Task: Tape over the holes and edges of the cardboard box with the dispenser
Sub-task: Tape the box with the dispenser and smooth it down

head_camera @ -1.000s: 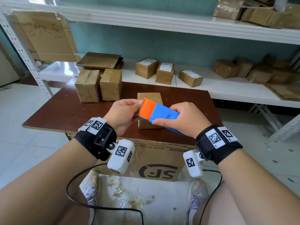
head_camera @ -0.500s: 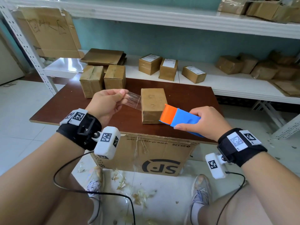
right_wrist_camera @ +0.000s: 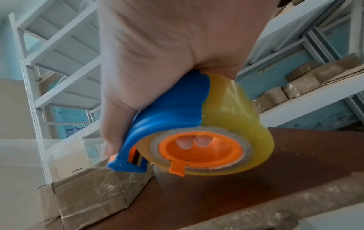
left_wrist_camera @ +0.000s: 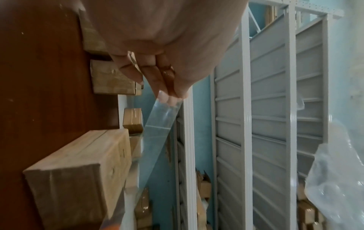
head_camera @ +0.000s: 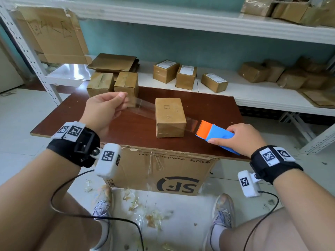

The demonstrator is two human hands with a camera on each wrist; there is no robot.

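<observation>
A person's left hand [head_camera: 104, 108] is pinching the free end of a clear tape strip [head_camera: 143, 109] while the right hand [head_camera: 242, 140] is gripping the dispenser [head_camera: 215, 135], stretching it taut above the cardboard box [head_camera: 170, 117] on the table [head_camera: 213, 109], apparently for lowering across its top.

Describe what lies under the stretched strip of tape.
The tape spans from the left hand to the dispenser, passing over the cardboard box on the brown table. Whether it touches the box yet cannot be told.
</observation>
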